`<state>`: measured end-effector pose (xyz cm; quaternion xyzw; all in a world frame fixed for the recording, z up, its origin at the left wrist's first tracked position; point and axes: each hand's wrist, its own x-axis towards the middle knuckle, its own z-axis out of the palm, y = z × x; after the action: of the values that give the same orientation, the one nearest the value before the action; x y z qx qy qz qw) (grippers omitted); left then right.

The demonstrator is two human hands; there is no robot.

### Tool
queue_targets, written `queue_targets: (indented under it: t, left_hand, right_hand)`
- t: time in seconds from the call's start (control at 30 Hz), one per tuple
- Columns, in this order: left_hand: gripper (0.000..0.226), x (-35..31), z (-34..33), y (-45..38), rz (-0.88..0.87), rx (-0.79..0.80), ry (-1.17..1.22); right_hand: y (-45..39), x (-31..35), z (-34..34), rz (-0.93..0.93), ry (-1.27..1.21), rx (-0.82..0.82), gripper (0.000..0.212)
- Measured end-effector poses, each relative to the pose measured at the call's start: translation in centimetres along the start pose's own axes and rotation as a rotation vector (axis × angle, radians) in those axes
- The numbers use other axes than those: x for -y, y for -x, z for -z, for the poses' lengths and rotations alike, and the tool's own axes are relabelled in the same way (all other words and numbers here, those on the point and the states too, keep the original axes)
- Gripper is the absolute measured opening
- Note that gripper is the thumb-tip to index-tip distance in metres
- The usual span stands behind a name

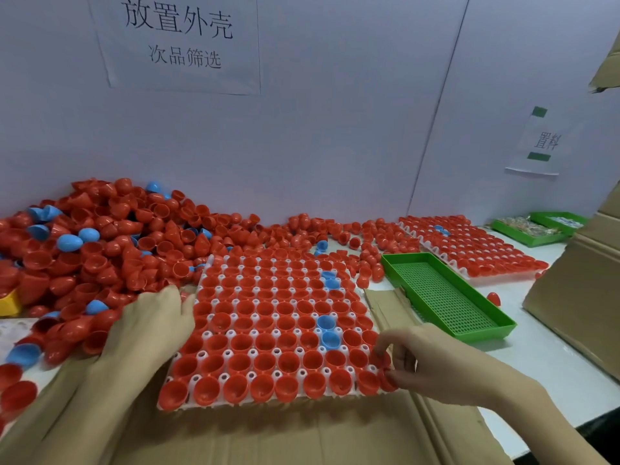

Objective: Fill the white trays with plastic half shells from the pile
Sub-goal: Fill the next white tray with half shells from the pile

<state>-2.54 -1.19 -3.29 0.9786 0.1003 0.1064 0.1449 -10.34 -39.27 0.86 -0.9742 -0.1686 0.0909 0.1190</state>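
A large pile of half shells (100, 250) was heaped along the back left of the table, mostly red with a few blue ones mixed in, too many to be counted. The shells were judged to be light, thin and stiff, smooth enough to slip, and likely to nest or roll; each would best be taken by its rim between thumb and fingertip.

The left hand (152, 325) was laid at the near edge of the pile, just beside the left edge of the near white tray (235, 302). Its fingers were stretched out fairly straight, and nothing could be seen held in them.

The near tray was set on flattened cardboard (302, 434) at the front of the table, and nearly every pocket was filled with a shell, open side up. 4 blue shells were counted in it among the red.

At the near right corner of that tray, a red shell (385, 380) was pinched by the right hand (432, 364), with thumb and fingers curled round it.

To the right, 1 empty green basket (446, 297) was lying. Behind it, a 2nd white tray (469, 245), filled with shells, was placed toward the back right of the table. 2 more green trays (536, 229) with small mixed contents were seen at the far right edge, along with 1 stray red shell.
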Motion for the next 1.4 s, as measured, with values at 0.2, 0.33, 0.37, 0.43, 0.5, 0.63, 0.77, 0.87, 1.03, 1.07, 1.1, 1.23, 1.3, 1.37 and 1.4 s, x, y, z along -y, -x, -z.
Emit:
queue_targets:
  t: [0.2,0.33,0.37,0.43,0.5,0.63,0.77,0.87,1.03,1.07,1.1,1.23,1.3,1.37,1.4]
  left_hand:
    - [0.046,-0.1,0.1,-0.4,0.030,0.246,0.195]
    - [0.047,-0.1,0.8,-0.3,0.052,0.285,0.240]
    - [0.047,-0.2,0.9,-0.2,0.045,0.278,0.227]
    - [0.047,-0.2,0.8,-0.1,0.043,0.270,0.213]
    - [0.046,-0.2,0.7,-0.2,0.064,0.295,0.243]
    - [0.036,-0.1,0.4,-0.3,0.116,0.376,0.340]
    - [0.042,-0.2,0.4,-0.6,0.145,0.440,0.479]
    - [0.062,-0.6,0.9,-0.6,0.213,0.511,0.629]
    - [0.051,-1.5,1.0,0.5,0.294,0.604,1.131]
    - [0.049,-1.7,0.8,0.6,0.313,0.591,1.175]
    - [0.048,-1.9,0.7,0.7,0.337,0.569,1.195]
    - [0.055,-2.4,0.2,0.5,0.405,0.470,1.228]
    - [0.058,-2.5,0.3,0.4,0.422,0.436,1.239]
    - [0.059,-2.6,0.3,0.3,0.432,0.401,1.215]
    - [0.058,-2.6,0.3,0.1,0.439,0.380,1.200]
  right_hand:
    - [0.4,-2.2,2.0,-0.026,-0.445,0.052,0.004]
    - [-0.1,-2.2,0.7,0.026,-0.336,0.020,0.004]
    - [-0.2,-2.1,0.4,0.037,-0.308,0.008,0.004]
    - [-0.3,-2.1,0.2,0.047,-0.286,-0.015,0.004]
    - [-0.2,-2.1,0.4,0.053,-0.291,-0.011,0.004]
    - [-0.5,-2.3,0.6,0.060,-0.265,0.059,0.004]
    - [-0.6,-2.8,1.4,-0.054,-0.540,0.123,0.027]
    - [-2.4,-3.8,0.9,-0.273,-0.662,-0.069,0.034]
    - [-8.1,-3.3,-1.6,-0.402,-0.473,-0.228,0.039]
    - [-9.1,-3.4,-1.7,-0.425,-0.487,-0.258,0.044]
    - [-10.0,-3.6,-1.5,-0.449,-0.510,-0.280,0.050]
    - [-12.1,-4.5,-0.8,-0.492,-0.668,-0.304,0.058]
    - [-12.6,-5.0,-0.9,-0.465,-0.903,-0.325,0.057]
    - [-13.0,-5.2,-1.2,-0.438,-1.108,-0.339,0.059]
    - [-13.2,-5.0,-1.5,-0.441,-1.153,-0.358,0.060]
